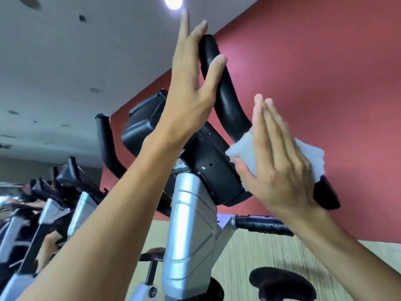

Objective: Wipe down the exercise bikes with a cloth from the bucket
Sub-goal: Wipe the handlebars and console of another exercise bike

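Seen from below, a silver-columned exercise bike with black console housing (208, 168) fills the centre of the frame. The right hand (280, 166), fingers straight and pressed together, flattens a white folded cloth (243, 148) against the curved black foam handlebar (225, 101) at centre right. The left hand (191, 92), fingers spread and straight, braces the handlebar's upper end. With only a flat palm holding it, the cloth could likely slip off and drop. No bucket is visible.

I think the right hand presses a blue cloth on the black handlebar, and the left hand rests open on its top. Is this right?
Not quite: the cloth is white, not blue, as the head view shows. The rest holds: right hand presses it on the black handlebar; left hand rests open on top.
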Tool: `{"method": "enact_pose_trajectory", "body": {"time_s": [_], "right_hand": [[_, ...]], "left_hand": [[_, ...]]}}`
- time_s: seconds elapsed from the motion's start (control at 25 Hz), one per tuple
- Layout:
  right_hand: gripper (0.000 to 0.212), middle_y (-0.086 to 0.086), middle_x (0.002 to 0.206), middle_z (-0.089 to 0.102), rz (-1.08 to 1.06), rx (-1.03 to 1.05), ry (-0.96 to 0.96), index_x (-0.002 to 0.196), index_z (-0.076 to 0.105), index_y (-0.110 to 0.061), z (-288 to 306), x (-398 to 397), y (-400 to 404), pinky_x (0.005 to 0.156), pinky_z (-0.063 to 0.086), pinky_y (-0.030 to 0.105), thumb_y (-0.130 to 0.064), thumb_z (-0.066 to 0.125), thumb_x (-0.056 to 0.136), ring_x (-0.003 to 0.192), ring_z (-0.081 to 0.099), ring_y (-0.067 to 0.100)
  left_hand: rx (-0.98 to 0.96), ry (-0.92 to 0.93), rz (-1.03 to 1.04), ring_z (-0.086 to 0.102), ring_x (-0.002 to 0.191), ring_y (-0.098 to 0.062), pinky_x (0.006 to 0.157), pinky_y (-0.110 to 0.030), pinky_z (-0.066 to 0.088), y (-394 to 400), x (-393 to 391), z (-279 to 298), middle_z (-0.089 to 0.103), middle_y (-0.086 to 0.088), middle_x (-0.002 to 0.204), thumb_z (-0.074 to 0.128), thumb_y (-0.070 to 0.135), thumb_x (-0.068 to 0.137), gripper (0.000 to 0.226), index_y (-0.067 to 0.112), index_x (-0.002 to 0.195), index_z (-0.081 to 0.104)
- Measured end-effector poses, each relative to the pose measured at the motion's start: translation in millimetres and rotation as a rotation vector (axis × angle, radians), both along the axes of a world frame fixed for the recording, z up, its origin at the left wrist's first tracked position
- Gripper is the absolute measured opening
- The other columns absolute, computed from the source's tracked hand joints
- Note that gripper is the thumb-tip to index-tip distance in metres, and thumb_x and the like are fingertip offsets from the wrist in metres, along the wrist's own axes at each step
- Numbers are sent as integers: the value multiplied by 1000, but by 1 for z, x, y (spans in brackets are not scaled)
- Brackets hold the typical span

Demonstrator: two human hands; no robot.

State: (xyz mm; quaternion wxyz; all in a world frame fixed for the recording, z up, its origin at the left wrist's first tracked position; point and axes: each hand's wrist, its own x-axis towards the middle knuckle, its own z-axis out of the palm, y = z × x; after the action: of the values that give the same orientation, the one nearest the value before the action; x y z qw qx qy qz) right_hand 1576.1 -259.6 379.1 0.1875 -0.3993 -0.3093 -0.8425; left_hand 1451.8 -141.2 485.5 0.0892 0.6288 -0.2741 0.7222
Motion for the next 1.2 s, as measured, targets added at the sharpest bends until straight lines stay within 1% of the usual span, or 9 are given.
{"method": "enact_pose_trajectory", "body": {"time_s": [0.04, 0.16, 0.28, 0.44, 0.52, 0.64, 0.76, 0.96, 1.2], "right_hand": [[62, 23, 155, 39, 14, 21, -30, 148, 35, 11, 5, -3, 5, 112, 45, 45, -30, 53, 105, 146, 39, 33], [61, 21, 156, 39, -29, 96, -118, 149, 36, 9, -7, 21, 1, 110, 47, 43, -30, 55, 105, 145, 41, 31], [66, 23, 157, 37, -97, 151, -65, 150, 33, 11, -41, 60, -14, 111, 46, 44, -29, 58, 104, 145, 40, 33], [58, 25, 159, 31, -16, 199, -58, 152, 28, 10, -19, 37, 8, 117, 39, 44, -27, 40, 110, 148, 34, 34], [53, 23, 161, 29, -44, 210, -94, 154, 25, 8, -19, 39, 10, 119, 37, 42, -21, 37, 110, 150, 32, 32], [60, 22, 163, 25, -125, 233, -75, 155, 22, 7, -60, 92, -12, 122, 32, 42, -10, 48, 104, 151, 28, 31], [64, 25, 161, 27, -123, 262, -24, 153, 24, 10, -84, 122, -23, 121, 33, 44, -7, 55, 100, 149, 32, 36], [57, 25, 159, 31, -8, 209, -106, 153, 29, 8, -49, 90, -10, 119, 36, 43, -20, 47, 107, 148, 35, 34], [63, 24, 161, 29, -19, 231, -72, 153, 27, 10, -103, 165, -35, 119, 37, 45, -5, 55, 98, 149, 33, 34]], "left_hand": [[53, -88, 96, 17, 156, -28, 126, -40, 22, 2, 4, -7, 13, -16, 168, 44, 27, 108, 49, 4, 151, 39], [201, -220, 388, 10, 157, -31, 124, -20, 9, 3, 15, -32, 20, -15, 168, 34, 24, 110, 46, 8, 153, 41], [231, -152, 526, -3, 158, -25, 128, -31, 1, -1, 22, -49, 11, -7, 171, 26, 29, 111, 51, 11, 159, 28], [179, -180, 613, -12, 157, -24, 127, -36, -7, -7, 26, -56, -1, -7, 171, 21, 31, 111, 56, 10, 162, 13], [184, -230, 701, -9, 157, -26, 127, -37, -7, -11, 28, -60, 0, -9, 171, 20, 31, 110, 56, 8, 161, 17], [229, -297, 842, -8, 157, -32, 128, -43, -4, -20, 38, -78, 6, -13, 170, 21, 33, 109, 57, 6, 158, 28], [214, -332, 941, -7, 157, -35, 128, -49, -3, -27, 58, -92, 5, -15, 170, 21, 37, 108, 60, 4, 158, 26], [97, -386, 920, -5, 157, -37, 128, -48, -3, -36, 75, -99, 3, -18, 169, 21, 33, 107, 60, 0, 157, 25], [73, -394, 930, -10, 156, -37, 126, -46, -10, -46, 105, -126, 0, -18, 170, 19, 37, 107, 62, 1, 158, 23]]}}
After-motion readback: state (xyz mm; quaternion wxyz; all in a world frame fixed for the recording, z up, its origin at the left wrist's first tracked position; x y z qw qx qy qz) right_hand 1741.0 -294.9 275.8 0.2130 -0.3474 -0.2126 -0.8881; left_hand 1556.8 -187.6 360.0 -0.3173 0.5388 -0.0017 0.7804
